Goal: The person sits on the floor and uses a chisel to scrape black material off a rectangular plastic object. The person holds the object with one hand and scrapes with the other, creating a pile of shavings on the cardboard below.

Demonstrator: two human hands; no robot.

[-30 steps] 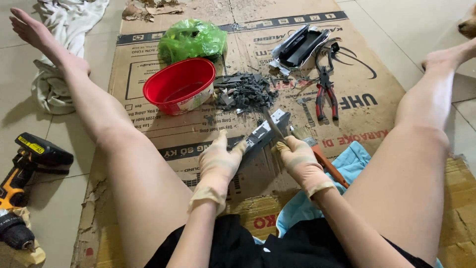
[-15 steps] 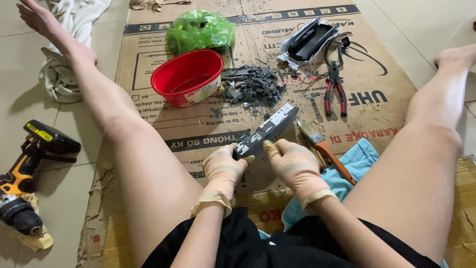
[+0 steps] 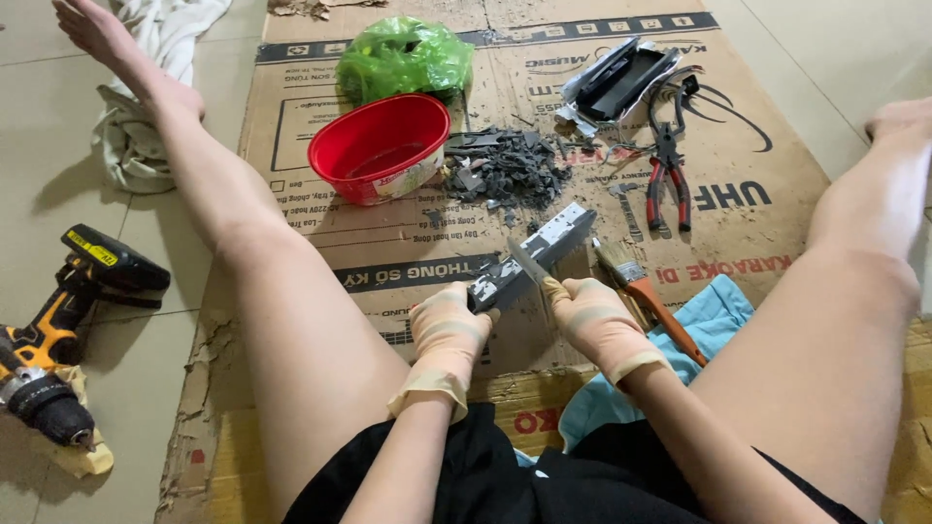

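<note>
Gloved fingers of the left hand (image 3: 449, 328) wrap tight around the near end of a long grey metal block (image 3: 534, 255), which lies slanted over the middle of the flattened cardboard sheet (image 3: 767, 155) — while the right hand (image 3: 594, 315) is closed on a knife (image 3: 529, 264) whose blade rests against the block. Just beside the right hand lies a paintbrush (image 3: 646, 291); toward the sheet's far edge sit a red bowl (image 3: 381, 147), a green plastic bag (image 3: 403, 56), a heap of dark scraps (image 3: 510, 167) and red-handled pliers (image 3: 668, 180) — a yellow cordless drill (image 3: 58, 330) lies on the floor, off the left edge.
</note>
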